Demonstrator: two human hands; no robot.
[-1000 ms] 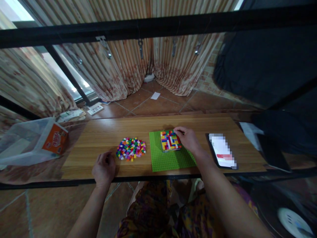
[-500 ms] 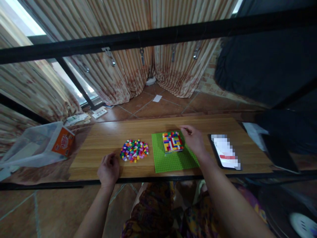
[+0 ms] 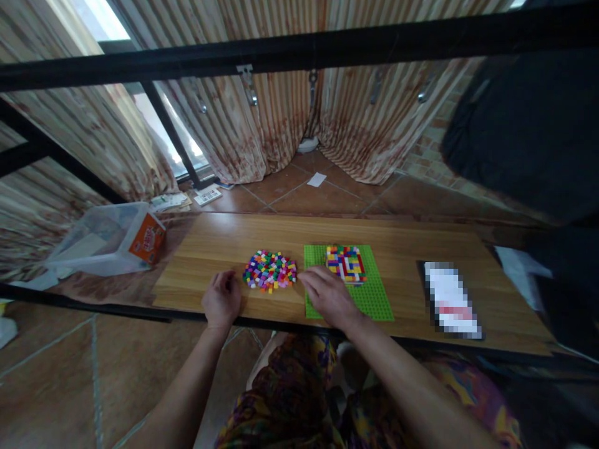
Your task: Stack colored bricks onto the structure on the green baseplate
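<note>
Right hand (image 3: 329, 297) over green baseplate (image 3: 369, 299), fingers loosely curled and empty, pointing at 10 o'clock toward brick pile (image 3: 270, 271) just beyond. Left hand (image 3: 221, 300) half closed, empty, pile at its 2 o'clock. One pile, one baseplate, one brick block (image 3: 346, 262).

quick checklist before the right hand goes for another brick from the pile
1. Right hand free to pick: cannot tell, fingers point toward the pile and hide what may be under them.
2. Loose brick pile within reach: ok, it lies on the wooden table between the two hands.
3. Left hand out of the way: ok, it rests loosely curled at the table's near edge, left of the pile.
4. Green baseplate lying flat: ok, no corner looks lifted.
5. Built brick block uncovered: ok, it sits at the plate's far end, clear of both hands.
6. Phone clear of the work: ok, off to the right.
</note>
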